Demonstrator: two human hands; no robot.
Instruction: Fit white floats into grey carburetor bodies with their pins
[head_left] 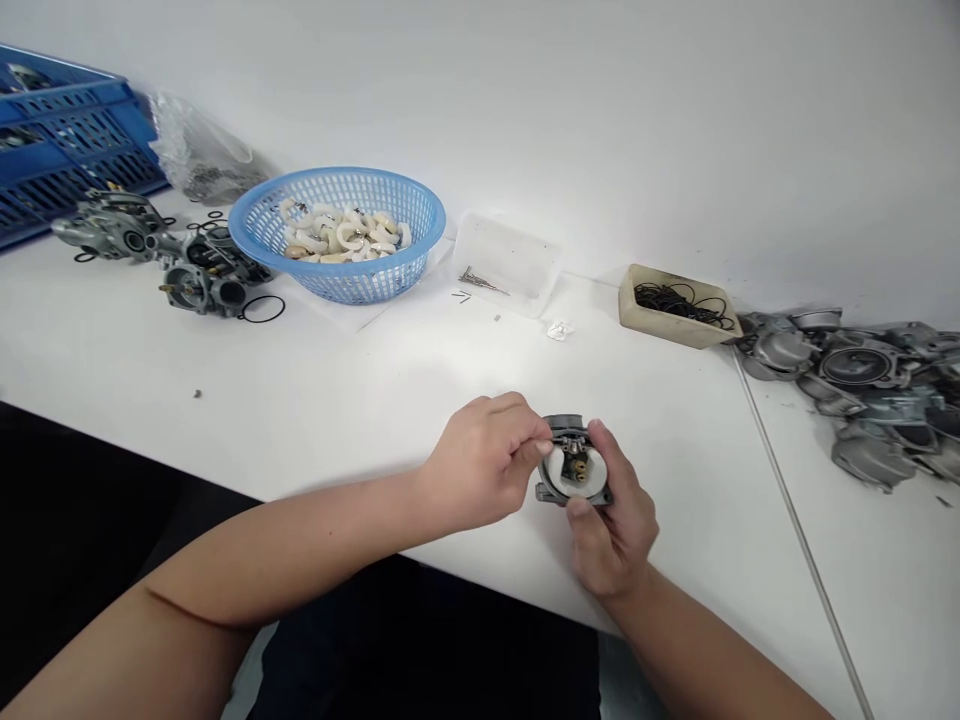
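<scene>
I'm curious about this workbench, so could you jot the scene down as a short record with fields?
Left hand: pinches a thin metal pin
Right hand: grips a carburetor body fitted with a white float
Bench: blue mesh basket of white floats; tray of black O-rings; pile of carburetor castings
</scene>
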